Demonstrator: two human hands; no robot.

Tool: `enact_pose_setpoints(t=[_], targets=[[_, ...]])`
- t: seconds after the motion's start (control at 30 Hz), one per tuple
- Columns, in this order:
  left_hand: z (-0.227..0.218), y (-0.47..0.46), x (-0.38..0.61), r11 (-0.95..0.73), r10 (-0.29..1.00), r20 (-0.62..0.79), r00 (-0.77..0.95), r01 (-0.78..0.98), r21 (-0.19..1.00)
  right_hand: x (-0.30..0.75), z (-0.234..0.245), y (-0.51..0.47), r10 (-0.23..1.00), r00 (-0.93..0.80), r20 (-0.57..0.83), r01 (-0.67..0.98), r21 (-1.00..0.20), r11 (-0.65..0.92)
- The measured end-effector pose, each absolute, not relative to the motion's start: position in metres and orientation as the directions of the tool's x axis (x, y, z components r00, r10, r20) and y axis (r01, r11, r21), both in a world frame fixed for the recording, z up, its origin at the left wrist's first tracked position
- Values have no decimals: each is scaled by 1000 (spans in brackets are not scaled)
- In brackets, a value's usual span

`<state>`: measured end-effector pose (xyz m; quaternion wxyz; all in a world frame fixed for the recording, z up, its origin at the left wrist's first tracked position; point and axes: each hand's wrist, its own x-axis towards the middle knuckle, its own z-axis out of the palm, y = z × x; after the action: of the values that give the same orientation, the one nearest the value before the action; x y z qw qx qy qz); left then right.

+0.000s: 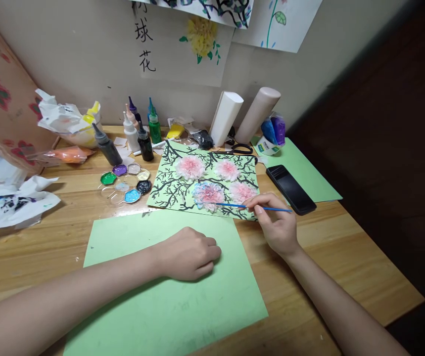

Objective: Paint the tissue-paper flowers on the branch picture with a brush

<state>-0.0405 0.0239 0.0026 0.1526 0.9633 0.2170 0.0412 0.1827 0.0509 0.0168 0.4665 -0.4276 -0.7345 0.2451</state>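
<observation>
My right hand [277, 222] pinches a thin blue paintbrush [230, 204]. The brush tip touches or hovers over the lower left paper flower [208, 195], whose pink petals carry blue at the edges. Several pink-and-white flowers stand out from a light green picture [167, 190] painted with black branches. My left hand [192, 253] rests with curled fingers on a large green sheet [130, 306] in front of the picture; whether anything is inside it is hidden. Left of the picture lies a clear palette [118, 198] with wells of green, purple, cream, black and light blue paint.
Paint bottles [145, 143] stand behind the palette. Scissors [242, 149], two upright rolls [227, 118] and a small tub [269, 146] are at the back. A black phone [290, 189] lies at right, partly on another green sheet [308, 173]. Paint-stained tissue [15, 202] lies at left.
</observation>
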Motion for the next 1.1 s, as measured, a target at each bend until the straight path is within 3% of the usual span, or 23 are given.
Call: enact_pose_setpoints(t=[0.27,0.5,0.6,0.73,0.9,1.0,1.1], targets=[[3,24,-40,-856,437,24,899,408,317,184,17,50,836,-204,509,419,-726,545],[-1,20,-39,-852,450,63,891,407,329,171,16,37,740,-123,661,307,-684,662],[-2,19,-39,-839,462,54,885,417,350,148,21,33,725,-303,618,272,-673,687],[-7,21,-38,-858,436,81,897,386,338,95,33,36,602,-550,578,257,-569,781],[-13,24,-34,-924,301,117,946,259,282,31,41,50,625,-624,470,349,-548,761],[-13,25,-33,-918,279,79,957,242,314,15,39,56,638,-656,403,376,-558,740],[-12,26,-32,-917,286,71,956,251,311,12,37,57,657,-621,428,381,-567,730]])
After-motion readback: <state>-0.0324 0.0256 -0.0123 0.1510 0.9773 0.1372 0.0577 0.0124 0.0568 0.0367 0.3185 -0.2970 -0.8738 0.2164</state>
